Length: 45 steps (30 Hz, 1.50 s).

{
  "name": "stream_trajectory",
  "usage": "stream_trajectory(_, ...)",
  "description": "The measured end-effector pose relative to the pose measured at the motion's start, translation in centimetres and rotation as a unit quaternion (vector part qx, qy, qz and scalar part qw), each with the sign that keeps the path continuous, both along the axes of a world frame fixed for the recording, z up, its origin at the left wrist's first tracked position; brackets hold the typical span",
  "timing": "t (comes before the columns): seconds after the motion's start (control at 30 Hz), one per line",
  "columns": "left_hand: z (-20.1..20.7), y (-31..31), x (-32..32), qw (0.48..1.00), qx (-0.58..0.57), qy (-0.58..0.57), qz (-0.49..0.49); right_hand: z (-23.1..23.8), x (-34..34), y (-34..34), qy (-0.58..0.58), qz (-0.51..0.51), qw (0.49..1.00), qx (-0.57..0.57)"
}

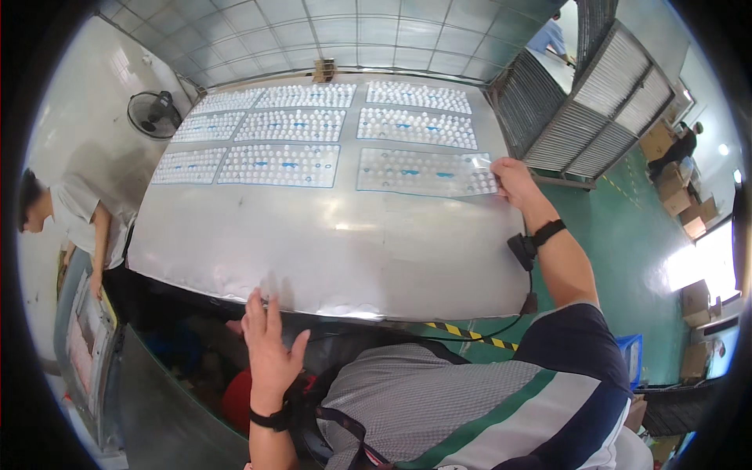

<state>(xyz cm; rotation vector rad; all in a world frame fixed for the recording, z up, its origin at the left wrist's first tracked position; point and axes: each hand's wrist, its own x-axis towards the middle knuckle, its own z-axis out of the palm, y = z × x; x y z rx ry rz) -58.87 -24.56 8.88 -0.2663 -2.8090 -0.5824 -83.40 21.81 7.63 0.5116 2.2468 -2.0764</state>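
My right hand (515, 182) pinches the right end of a clear sheet (427, 182) with blue print and rows of round dots. That sheet lies along the right side of the metal tabletop (266, 239), its held end slightly raised. Beyond it, a similar sheet (415, 128) with brighter white dots lies flat; another sheet (278, 165) rests to the left, among several laid out in rows. At the table's near edge, my left hand (270, 348) is open with fingers apart, holding nothing. Black bands circle both wrists.
A wire-mesh screen (352, 35) rises behind the table. Metal slatted racks (583, 113) stand at the right. A black fan (154, 114) is at the far left. Another person (86, 211) handles a framed panel (90, 345) at the left. A cable (513, 321) hangs near the right front corner.
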Motion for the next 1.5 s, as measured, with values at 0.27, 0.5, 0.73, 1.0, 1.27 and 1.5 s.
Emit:
stream_trajectory(0.27,-1.8,-1.2,5.9,0.992,0.066,0.001,0.104,7.6,0.1,-3.3,0.148,0.140,0.926,0.319)
stream_trajectory(0.5,-1.1,-2.6,14.1,0.961,0.102,0.016,0.257,19.6,8.7,-29.3,0.208,0.625,0.742,0.122)
stream_trajectory(0.73,-3.6,-0.4,28.9,0.840,0.084,0.040,0.535,13.5,27.6,-50.0,0.378,0.868,0.309,0.097)
stream_trajectory(1.0,-6.3,12.5,42.9,0.485,0.122,0.126,0.857,-4.5,54.9,-46.1,0.468,0.880,-0.038,-0.068)
stream_trajectory(1.27,-8.8,11.3,52.4,0.385,0.109,0.030,0.916,-10.7,57.4,-47.5,0.538,0.836,-0.107,0.017)
stream_trajectory(1.5,-10.8,4.6,61.7,0.297,0.065,-0.151,0.941,-7.5,53.4,-58.7,0.590,0.796,-0.057,0.122)
